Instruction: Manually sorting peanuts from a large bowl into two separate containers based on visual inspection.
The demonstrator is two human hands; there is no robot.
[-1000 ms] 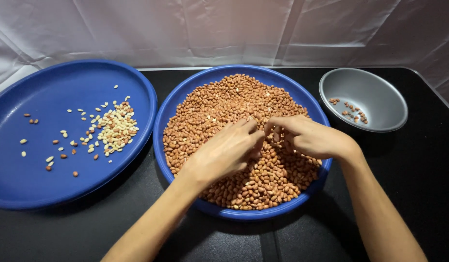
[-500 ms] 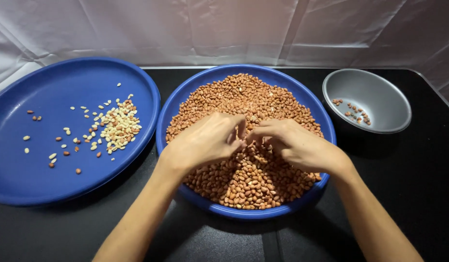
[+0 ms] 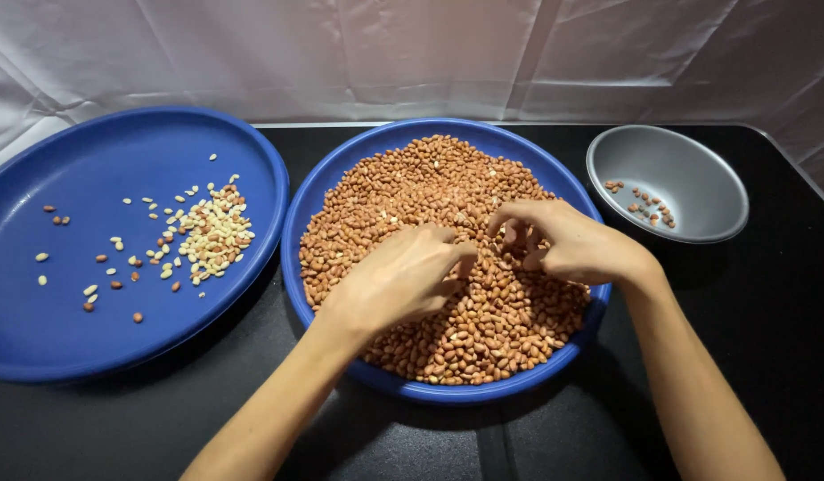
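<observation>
— Resting where, those hands?
— Left hand (image 3: 396, 283) and right hand (image 3: 568, 242) lie on the peanuts (image 3: 412, 191) in the middle blue tray (image 3: 316, 191), fingers loosely curled — whether either holds a nut, I cannot tell.

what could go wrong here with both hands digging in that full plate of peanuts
The middle blue plate is heaped with red-skinned peanuts almost to its rim, so the left hand or right hand could push some over onto the black table. The pale peeled peanuts on the left blue plate already lie among a few unpeeled ones, so the kinds may mix further.
</observation>
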